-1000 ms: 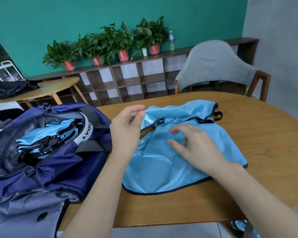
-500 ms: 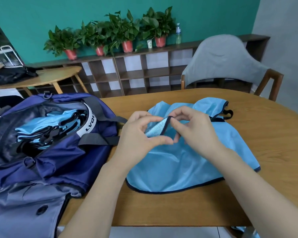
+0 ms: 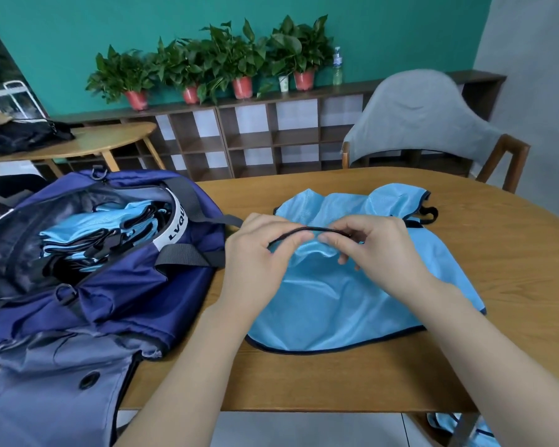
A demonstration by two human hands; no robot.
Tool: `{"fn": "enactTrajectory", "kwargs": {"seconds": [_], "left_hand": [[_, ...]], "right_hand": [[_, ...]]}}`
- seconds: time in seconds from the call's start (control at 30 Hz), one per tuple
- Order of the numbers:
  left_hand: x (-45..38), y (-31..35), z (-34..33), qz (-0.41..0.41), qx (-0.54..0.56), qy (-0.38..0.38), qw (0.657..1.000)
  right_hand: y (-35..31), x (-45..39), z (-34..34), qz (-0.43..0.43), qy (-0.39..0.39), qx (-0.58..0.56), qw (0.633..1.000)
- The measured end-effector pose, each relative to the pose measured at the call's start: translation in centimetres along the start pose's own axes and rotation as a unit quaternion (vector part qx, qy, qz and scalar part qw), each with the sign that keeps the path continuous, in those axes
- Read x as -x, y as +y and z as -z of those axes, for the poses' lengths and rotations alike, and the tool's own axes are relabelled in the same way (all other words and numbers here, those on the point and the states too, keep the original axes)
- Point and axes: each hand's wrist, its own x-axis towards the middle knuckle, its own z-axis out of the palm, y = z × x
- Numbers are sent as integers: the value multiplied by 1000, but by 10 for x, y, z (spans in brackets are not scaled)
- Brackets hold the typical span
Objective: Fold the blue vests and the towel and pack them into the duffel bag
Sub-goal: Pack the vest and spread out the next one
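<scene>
while both hands [image 3: 329,253] pinch vest [image 3: 336,304] trim

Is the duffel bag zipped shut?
No, the duffel bag lies open on the table, folded blue vests visible inside.

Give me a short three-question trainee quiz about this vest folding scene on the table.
1. True or false: both hands pinch the dark edge of the blue vest lying on the table.
2. What lies inside the open duffel bag? A) shoes B) blue vests C) books
3. Which hand is nearer the bag?

Key: 1. True: the left hand and right hand pinch it. 2. B, the packed vests. 3. Left.
</scene>
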Motion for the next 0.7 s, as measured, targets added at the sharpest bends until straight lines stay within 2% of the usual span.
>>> {"fn": "enactTrajectory", "kwargs": {"seconds": [0.2, 0.4, 0.57, 0.7], "left_hand": [[-6, -7, 22, 116, 44, 28, 992], [-9, -9, 41, 167, 59, 46, 983], [-5, -9, 44, 240, 122, 45, 962], [6, -14, 47, 246, 136, 32, 959]], "right_hand": [[27, 0, 31, -5, 24, 39, 999], [51, 4, 73, 30, 101, 184, 977], [55, 18, 93, 5, 158, 214, 964], [54, 29, 105, -7, 198, 227, 954]]}}
